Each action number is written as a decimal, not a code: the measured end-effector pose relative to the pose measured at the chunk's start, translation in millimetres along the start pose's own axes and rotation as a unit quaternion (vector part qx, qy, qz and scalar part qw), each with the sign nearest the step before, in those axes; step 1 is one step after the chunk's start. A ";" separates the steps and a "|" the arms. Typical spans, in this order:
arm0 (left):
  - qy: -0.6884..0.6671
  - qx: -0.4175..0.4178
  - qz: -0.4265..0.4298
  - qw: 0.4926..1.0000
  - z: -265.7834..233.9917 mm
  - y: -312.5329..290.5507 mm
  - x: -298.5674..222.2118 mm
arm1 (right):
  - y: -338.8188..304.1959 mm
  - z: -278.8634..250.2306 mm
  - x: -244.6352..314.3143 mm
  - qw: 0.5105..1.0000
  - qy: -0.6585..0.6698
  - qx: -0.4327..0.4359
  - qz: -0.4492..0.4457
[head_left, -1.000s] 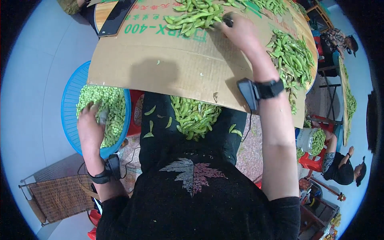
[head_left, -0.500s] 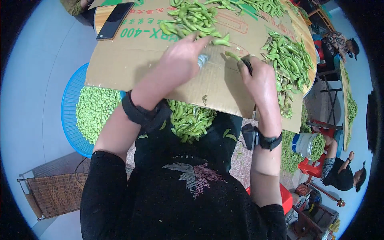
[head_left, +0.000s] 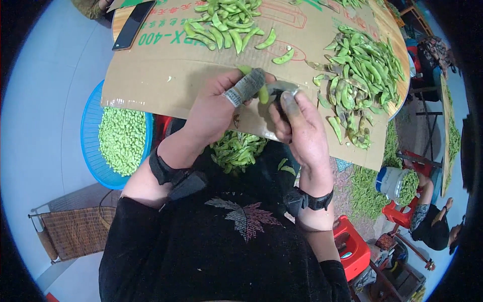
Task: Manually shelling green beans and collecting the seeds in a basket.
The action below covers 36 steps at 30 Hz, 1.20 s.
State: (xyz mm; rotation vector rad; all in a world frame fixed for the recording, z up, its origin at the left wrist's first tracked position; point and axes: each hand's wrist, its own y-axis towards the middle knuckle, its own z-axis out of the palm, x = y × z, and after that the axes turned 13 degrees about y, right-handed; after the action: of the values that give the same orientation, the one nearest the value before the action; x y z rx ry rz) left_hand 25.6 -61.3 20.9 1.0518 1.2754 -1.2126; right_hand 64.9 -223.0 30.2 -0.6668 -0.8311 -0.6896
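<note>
Pod sits pinched in my left hand, long axis slanting toward me, near end just left of my right hand, curled round I cannot tell what.

green pod, blue basket

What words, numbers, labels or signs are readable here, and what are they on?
I won't copy wording, but print shows here:
Cardboard sheet: large green lettering, upside down; smaller red characters.
Black shirt: faint marks above the leaf print, too small to read.
</note>
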 end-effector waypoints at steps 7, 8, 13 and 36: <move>-0.121 0.002 -0.039 0.992 4.0 -1.5 -2.1 | 3.3 -2.2 2.5 0.983 0.148 0.076 0.073; -0.123 0.000 -0.040 0.992 5.6 -1.3 -2.6 | 5.4 -5.0 -1.2 0.985 0.133 0.077 0.076; -0.074 -0.058 -0.036 0.995 0.7 4.3 11.3 | 7.6 -6.6 -3.9 0.982 0.143 0.070 0.098; -0.043 -0.052 0.038 0.997 -2.8 7.3 9.3 | 6.3 24.9 -12.8 0.895 -0.383 -0.084 -0.212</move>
State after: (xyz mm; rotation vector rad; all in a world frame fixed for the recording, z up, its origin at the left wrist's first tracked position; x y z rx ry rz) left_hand 31.8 -58.3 11.0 0.9539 1.2085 -1.1114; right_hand 52.8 -196.9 30.5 -0.9462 -1.6977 -0.9101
